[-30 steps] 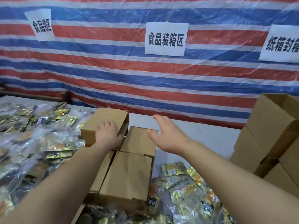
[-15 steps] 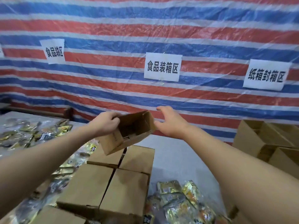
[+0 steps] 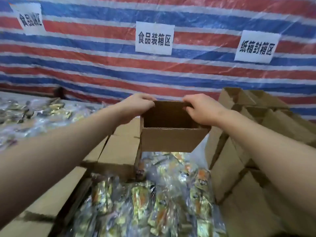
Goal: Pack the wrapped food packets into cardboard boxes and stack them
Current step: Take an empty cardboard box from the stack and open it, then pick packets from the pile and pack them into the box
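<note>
Fingers [image 3: 189,102] gripping open box [image 3: 168,139], sign [image 3: 154,38] reading 食品装箱区

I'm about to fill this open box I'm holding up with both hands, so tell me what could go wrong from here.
1. The open box is held in the air only by its far rim, left hand and right hand at the corners; it may tip or slip.
2. The food packets below lie loose and glossy; setting the box on them could leave it unsteady.
3. The closed boxes crowd its left side, so it could knock them.
</note>
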{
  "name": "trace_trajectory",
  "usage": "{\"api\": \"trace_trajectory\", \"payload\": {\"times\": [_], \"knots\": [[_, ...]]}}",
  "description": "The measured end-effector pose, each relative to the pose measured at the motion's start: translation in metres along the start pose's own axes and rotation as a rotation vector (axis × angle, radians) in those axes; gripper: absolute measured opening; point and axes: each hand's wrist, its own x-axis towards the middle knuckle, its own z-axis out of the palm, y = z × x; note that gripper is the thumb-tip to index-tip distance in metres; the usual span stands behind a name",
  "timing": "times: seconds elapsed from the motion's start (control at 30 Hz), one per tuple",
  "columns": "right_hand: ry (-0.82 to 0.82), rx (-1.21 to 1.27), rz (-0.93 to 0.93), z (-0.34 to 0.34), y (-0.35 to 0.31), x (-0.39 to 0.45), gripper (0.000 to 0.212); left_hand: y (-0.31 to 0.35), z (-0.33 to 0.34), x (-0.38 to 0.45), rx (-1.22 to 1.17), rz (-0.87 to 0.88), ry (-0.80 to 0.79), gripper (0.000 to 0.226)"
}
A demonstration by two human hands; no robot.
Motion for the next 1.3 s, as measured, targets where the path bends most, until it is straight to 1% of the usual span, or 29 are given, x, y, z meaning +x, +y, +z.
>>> {"api": "trace_trajectory", "payload": {"times": [0.1, 0.23, 0.33, 0.4, 0.5, 0.63, 0.73, 0.83, 0.9, 0.93, 0.97, 1.03, 1.07, 1.13, 1.2, 1.23, 1.3], "knots": [[-0.114, 0.041, 0.067, 0.072, 0.01, -0.07, 0.008, -0.052, 0.071, -0.036, -0.004, -0.124, -0.009, 0.017], [-0.241, 0.135, 0.208, 0.172, 0.005, -0.181, 0.006, -0.132, 0.153, -0.108, -0.017, -0.29, -0.128, 0.013], [-0.352, 0.176, 0.259, 0.229, -0.013, -0.249, 0.009, -0.178, 0.189, -0.16, -0.017, -0.377, -0.203, 0.011], [-0.392, 0.179, 0.263, 0.256, -0.023, -0.278, 0.011, -0.202, 0.202, -0.183, 0.004, -0.402, -0.262, 0.01], [-0.425, 0.18, 0.278, 0.28, -0.037, -0.299, 0.014, -0.229, 0.214, -0.2, 0.047, -0.424, -0.288, 0.009], [-0.468, 0.149, 0.3, 0.3, -0.045, -0.306, 0.021, -0.244, 0.219, -0.206, 0.064, -0.437, -0.31, 0.011], [-0.479, 0.136, 0.271, 0.307, -0.046, -0.307, 0.016, -0.253, 0.221, -0.208, 0.057, -0.424, -0.295, 0.016], [-0.439, 0.131, 0.249, 0.305, -0.042, -0.302, 0.013, -0.255, 0.221, -0.208, 0.057, -0.411, -0.311, 0.008], [-0.376, 0.123, 0.221, 0.303, -0.04, -0.301, 0.012, -0.259, 0.211, -0.209, -0.039, -0.437, -0.308, 0.03], [-0.373, 0.112, 0.216, 0.302, -0.04, -0.301, 0.016, -0.262, 0.201, -0.211, -0.066, -0.458, -0.29, 0.039], [-0.4, 0.087, 0.216, 0.3, -0.039, -0.302, 0.024, -0.268, 0.189, -0.213, -0.047, -0.46, -0.277, 0.042], [-0.461, 0.029, 0.208, 0.299, -0.038, -0.301, 0.045, -0.287, 0.161, -0.222, 0.184, -0.427, -0.316, 0.04], [-0.466, 0.018, 0.197, 0.298, -0.038, -0.299, 0.053, -0.297, 0.149, -0.23, 0.346, -0.405, -0.381, 0.045], [-0.453, 0.019, 0.174, 0.294, -0.042, -0.291, 0.063, -0.312, 0.129, -0.246, 0.668, -0.317, -0.592, 0.066], [-0.427, 0.032, 0.158, 0.291, -0.047, -0.28, 0.064, -0.325, 0.121, -0.262, 0.864, -0.221, -0.811, 0.085], [-0.414, 0.043, 0.152, 0.291, -0.05, -0.276, 0.062, -0.329, 0.12, -0.268, 0.917, -0.187, -0.881, 0.095], [-0.403, 0.067, 0.141, 0.291, -0.053, -0.267, 0.057, -0.335, 0.122, -0.277, 0.967, -0.171, -0.923, 0.112]]}}
